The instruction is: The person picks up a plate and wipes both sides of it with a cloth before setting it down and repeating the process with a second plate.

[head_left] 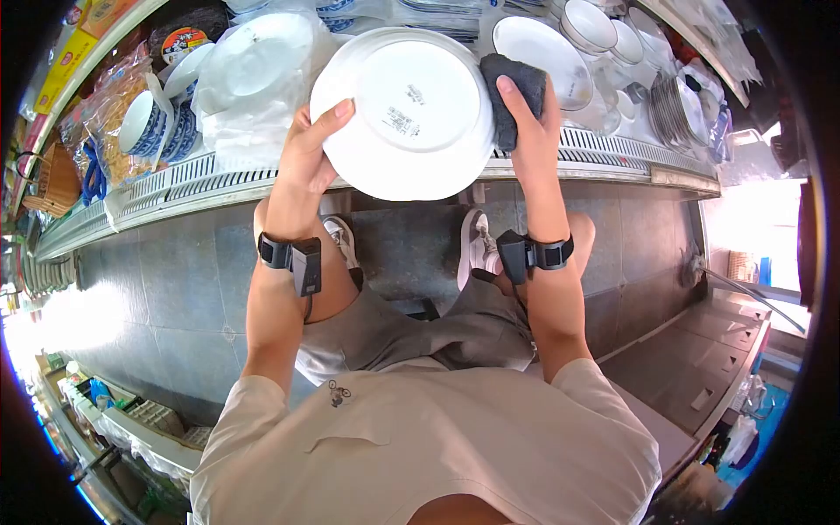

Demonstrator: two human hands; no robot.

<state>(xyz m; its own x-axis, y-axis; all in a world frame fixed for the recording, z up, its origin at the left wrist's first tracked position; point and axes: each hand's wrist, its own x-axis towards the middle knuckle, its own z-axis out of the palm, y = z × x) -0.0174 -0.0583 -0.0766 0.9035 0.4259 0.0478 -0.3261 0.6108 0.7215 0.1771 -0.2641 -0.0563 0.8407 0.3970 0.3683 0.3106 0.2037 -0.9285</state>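
A round white plate (411,166) is held up in front of the shelf, its underside with printed dark marks facing me. My left hand (308,144) grips the plate's left rim, thumb lying on the underside and fingers behind. In my right hand (535,118) is a dark grey cloth (516,80), folded thick, thumb pressed on its face. The cloth touches or lies very close to the plate's right rim. Whether the right fingers also support the plate is hidden.
The shelf's slotted metal edge (604,157) runs below the plate. Plastic-wrapped plates (254,66) stand left, beside blue-patterned bowls (144,122). At right are a white oval dish (542,57), white bowls (591,24) and a plate stack (678,109). Blue scissors (93,171) hang at far left.
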